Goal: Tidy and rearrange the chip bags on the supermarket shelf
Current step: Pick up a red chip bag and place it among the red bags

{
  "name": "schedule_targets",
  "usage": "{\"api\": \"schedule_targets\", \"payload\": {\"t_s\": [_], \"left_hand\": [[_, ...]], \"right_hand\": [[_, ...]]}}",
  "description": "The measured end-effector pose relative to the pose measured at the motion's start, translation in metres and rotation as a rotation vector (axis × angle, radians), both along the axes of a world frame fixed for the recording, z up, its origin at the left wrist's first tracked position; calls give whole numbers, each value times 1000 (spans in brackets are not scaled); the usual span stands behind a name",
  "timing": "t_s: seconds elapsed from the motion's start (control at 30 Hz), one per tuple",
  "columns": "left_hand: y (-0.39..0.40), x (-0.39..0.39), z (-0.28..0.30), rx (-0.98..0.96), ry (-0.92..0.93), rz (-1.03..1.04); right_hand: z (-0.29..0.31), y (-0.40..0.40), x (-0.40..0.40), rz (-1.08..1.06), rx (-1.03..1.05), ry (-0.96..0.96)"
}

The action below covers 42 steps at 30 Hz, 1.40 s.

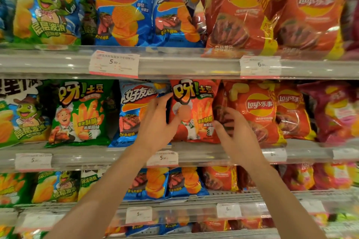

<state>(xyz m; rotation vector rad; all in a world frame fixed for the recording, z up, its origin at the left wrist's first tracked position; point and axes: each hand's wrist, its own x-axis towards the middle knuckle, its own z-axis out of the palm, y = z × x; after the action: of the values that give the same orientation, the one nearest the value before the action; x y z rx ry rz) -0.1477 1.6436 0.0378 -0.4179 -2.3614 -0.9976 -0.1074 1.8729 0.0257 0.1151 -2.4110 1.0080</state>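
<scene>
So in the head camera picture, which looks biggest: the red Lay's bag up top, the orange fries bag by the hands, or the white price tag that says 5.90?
1. Red Lay's bag, top shelf, looks largest.
2. Orange fries bag, middle shelf, looks a bit smaller, though the hands cover its edges, so it's unsure.
3. White price tag looks smallest.

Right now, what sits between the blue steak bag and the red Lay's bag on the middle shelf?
Head view: the orange fries bag stands between the blue bag and Lay's bag, with a hand at each side.
</scene>
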Motion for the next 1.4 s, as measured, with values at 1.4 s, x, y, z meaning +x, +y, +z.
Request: {"api": "schedule_targets", "payload": {"t_s": [1.4], "left_hand": [[-110, 151, -31, 485, -269, -123]], "right_hand": [[-14, -139, 90, 245, -629, -361]]}}
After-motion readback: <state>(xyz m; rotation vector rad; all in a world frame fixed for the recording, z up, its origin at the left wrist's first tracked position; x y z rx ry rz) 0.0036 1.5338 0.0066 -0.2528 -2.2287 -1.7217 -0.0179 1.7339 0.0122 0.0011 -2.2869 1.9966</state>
